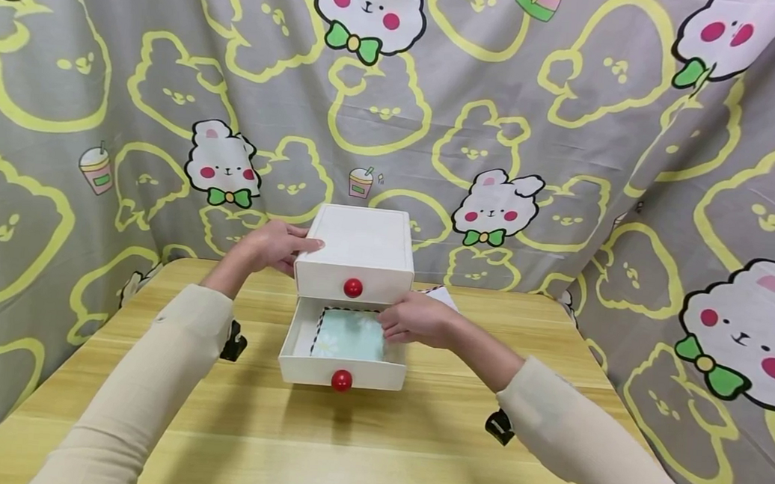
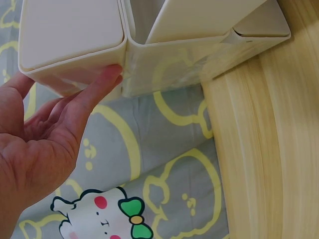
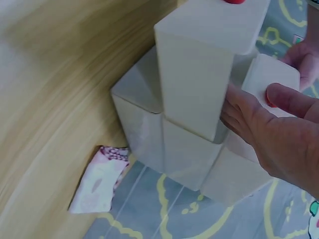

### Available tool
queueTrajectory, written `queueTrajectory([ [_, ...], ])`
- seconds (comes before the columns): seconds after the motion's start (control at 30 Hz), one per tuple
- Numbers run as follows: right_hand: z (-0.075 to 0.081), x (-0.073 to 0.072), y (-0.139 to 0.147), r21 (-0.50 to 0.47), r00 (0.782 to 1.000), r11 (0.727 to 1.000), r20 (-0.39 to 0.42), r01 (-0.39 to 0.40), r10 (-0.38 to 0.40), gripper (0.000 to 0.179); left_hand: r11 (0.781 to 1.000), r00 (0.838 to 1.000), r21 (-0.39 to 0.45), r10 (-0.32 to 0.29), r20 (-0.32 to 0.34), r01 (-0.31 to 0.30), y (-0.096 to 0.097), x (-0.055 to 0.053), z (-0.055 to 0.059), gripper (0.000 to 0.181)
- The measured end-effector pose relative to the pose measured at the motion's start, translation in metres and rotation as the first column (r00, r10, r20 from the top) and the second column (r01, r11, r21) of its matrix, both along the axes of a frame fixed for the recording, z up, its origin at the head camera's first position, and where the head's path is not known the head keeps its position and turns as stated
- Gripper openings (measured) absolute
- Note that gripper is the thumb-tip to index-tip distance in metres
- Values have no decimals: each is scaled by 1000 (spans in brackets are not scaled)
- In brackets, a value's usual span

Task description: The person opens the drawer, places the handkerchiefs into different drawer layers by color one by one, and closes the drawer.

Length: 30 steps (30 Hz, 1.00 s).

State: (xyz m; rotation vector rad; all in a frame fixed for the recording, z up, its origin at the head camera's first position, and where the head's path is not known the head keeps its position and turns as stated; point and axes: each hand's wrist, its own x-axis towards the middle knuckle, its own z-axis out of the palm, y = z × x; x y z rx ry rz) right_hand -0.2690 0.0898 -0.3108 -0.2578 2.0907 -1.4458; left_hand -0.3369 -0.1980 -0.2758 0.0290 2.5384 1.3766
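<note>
A white cabinet of stacked drawers (image 1: pixel 361 236) with red knobs stands on the table. Its middle drawer (image 1: pixel 304 370) is pulled out. In that drawer lies a flat, light blue flower-patterned piece (image 1: pixel 347 337) with a black-and-white edge, perhaps cloth or paper. My left hand (image 1: pixel 272 247) rests against the upper left side of the cabinet, with a digit over its top edge. My right hand (image 1: pixel 422 319) reaches into the open drawer at its right side, fingers over the blue piece's edge. In the right wrist view the thumb stands apart, near the top drawer's knob (image 3: pixel 270 95); the fingertips are hidden.
A pale piece with a patterned edge (image 3: pixel 99 181) lies on the table beside the cabinet, partly behind the right hand in the head view. Black clips (image 1: pixel 500 427) show by the sleeves. A patterned curtain (image 1: pixel 385 84) borders the wooden table (image 1: pixel 319 447).
</note>
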Motion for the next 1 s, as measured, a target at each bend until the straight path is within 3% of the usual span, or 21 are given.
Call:
queueTrajectory([
  [0.27,13,24,4,-80,998,995,-43,-53,50,44,1000,1000,-23,-7,-7,6,0,-2,-1,69],
  [0.47,12,43,0,-96,991,987,-48,-130,125,41,1000,1000,-25,-11,-12,11,-1,-1,-1,70],
  [0.73,-4,61,-6,-39,969,968,-17,-247,247,35,1000,1000,-20,2,-4,-3,0,1,0,68],
  [1.0,-26,69,-8,-7,964,965,30,-263,263,31,1000,1000,-26,0,-19,0,1,0,-2,67],
])
